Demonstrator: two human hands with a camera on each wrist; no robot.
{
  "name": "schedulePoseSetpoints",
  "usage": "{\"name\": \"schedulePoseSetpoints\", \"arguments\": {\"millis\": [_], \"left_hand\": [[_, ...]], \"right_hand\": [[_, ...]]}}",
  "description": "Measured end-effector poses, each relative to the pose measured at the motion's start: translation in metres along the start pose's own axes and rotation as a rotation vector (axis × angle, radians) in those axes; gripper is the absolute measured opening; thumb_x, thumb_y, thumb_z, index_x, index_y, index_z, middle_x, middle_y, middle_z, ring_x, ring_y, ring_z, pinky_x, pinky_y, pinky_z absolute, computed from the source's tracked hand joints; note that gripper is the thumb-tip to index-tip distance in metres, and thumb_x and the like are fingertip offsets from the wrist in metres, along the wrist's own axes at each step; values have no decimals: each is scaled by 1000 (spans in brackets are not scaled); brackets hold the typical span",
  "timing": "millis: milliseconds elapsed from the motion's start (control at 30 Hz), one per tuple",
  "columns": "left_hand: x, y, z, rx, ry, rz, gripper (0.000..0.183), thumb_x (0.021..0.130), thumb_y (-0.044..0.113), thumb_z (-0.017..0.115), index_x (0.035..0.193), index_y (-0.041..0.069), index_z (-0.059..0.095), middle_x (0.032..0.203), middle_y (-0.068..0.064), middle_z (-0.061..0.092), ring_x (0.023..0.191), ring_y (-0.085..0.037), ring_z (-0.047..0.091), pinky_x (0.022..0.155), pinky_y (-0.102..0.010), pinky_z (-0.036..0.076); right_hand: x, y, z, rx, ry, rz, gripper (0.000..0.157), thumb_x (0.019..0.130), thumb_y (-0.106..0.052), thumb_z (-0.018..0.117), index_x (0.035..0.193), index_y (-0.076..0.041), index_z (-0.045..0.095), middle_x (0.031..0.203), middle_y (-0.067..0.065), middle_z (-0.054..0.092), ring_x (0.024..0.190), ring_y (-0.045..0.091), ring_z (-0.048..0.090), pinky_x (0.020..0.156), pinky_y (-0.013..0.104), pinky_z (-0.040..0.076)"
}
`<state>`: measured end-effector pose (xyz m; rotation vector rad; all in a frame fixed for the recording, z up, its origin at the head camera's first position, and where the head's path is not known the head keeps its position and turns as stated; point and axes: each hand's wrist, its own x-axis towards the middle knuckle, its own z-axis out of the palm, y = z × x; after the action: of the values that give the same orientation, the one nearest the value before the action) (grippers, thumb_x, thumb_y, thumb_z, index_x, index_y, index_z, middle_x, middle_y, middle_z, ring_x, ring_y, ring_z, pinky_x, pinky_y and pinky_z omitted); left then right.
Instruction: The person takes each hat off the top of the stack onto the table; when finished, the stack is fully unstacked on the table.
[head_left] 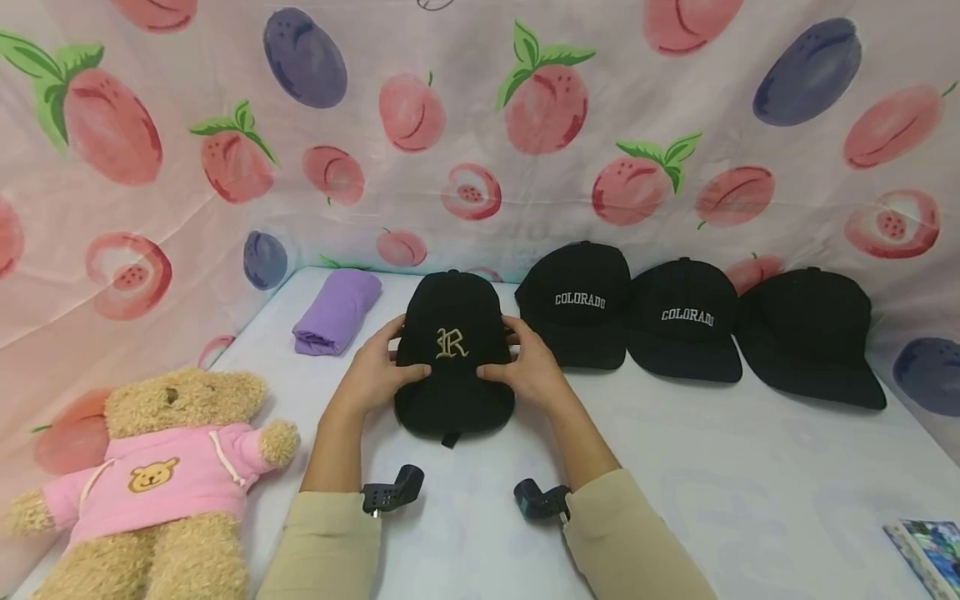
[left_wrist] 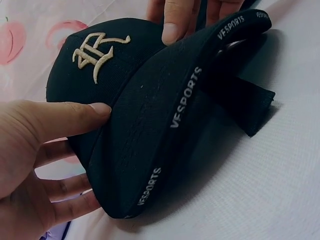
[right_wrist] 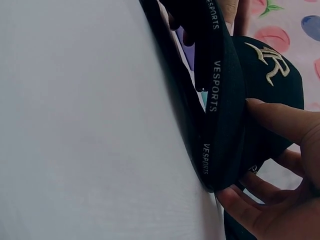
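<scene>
A black baseball cap [head_left: 453, 392] with a gold embroidered R faces me at the middle of the table. My left hand [head_left: 377, 368] grips its left side, thumb on top where brim meets crown. On the opposite side my right hand [head_left: 531, 365] holds it the same way, its thumb pointing inward. White VESPORTS lettering runs along the edge of the brim [left_wrist: 145, 125], which is tilted up off the white cloth in the left wrist view. A black strap [left_wrist: 250, 107] sticks out beneath the brim. In the right wrist view, the right fingers [right_wrist: 245, 207] curl under the brim's edge.
Two black COLORADO caps [head_left: 581, 333] [head_left: 684, 346] and a plain black cap [head_left: 810, 342] stand in a row at right. A rolled purple cloth [head_left: 337, 312] lies back left. A teddy bear [head_left: 161, 475] lies front left, a blue patterned item [head_left: 933, 550] front right.
</scene>
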<state>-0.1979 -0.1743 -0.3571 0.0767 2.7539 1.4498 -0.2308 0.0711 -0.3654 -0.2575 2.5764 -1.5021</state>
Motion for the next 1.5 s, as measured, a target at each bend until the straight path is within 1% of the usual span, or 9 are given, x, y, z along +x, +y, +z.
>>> {"name": "schedulePoseSetpoints", "arguments": {"millis": [267,367,500,633,900,1100,1267,1400,1500], "left_hand": [[3,4,-3,-3,8,32,89,90,12,75,164,14,26,165,-18,35,140,-45,50,115,-57,42],[3,6,-4,-11,1,36,90,91,11,74,165,14,24,167,-17,33,142,-45,48,116,-57,40],[3,10,-6,-17,-11,43,91,91,11,73,166,14,21,168,-16,31,144,-45,45,118,-58,39],[4,12,-8,-13,-9,51,91,92,11,72,166,15,20,168,-16,30,145,-45,44,118,-59,38],[6,16,-10,3,-5,64,90,93,11,70,167,15,18,170,-15,27,146,-46,42,119,-60,35],[14,20,-13,36,7,67,89,94,12,69,167,16,18,170,-12,27,147,-45,40,121,-59,31],[23,23,-16,46,12,84,88,94,12,69,166,16,20,169,-12,29,147,-45,40,122,-59,30],[31,22,-17,27,10,89,85,94,9,69,165,17,23,168,-15,30,146,-46,42,121,-59,32],[36,20,-17,14,6,78,86,94,8,69,166,18,22,169,-15,29,145,-46,43,120,-58,35]], "right_hand": [[0,-7,1,-7,10,9,90,84,-21,85,160,-18,36,150,17,49,126,39,56,106,53,48],[-1,-11,1,-19,18,17,90,84,-21,85,159,-17,36,150,18,49,132,39,53,109,54,46],[-2,-15,0,-32,30,28,91,83,-20,85,160,-17,36,149,19,48,132,39,54,110,54,45],[-3,-18,0,-35,40,36,93,84,-22,85,161,-17,33,151,19,47,125,39,58,107,52,47],[-3,-21,2,-23,75,26,94,84,-23,85,162,-19,32,150,18,48,119,37,58,103,51,49],[4,-22,0,-14,99,-6,94,85,-22,84,162,-18,31,150,18,47,123,38,58,104,51,49],[14,-22,-1,-26,107,-31,94,85,-23,84,162,-18,30,151,19,46,126,39,57,105,52,49],[21,-23,-1,-47,115,-49,94,85,-23,84,162,-17,30,151,20,46,125,39,55,106,52,48],[26,-23,-1,-59,121,-52,94,86,-23,83,162,-16,30,152,21,46,125,39,54,106,52,47]]}}
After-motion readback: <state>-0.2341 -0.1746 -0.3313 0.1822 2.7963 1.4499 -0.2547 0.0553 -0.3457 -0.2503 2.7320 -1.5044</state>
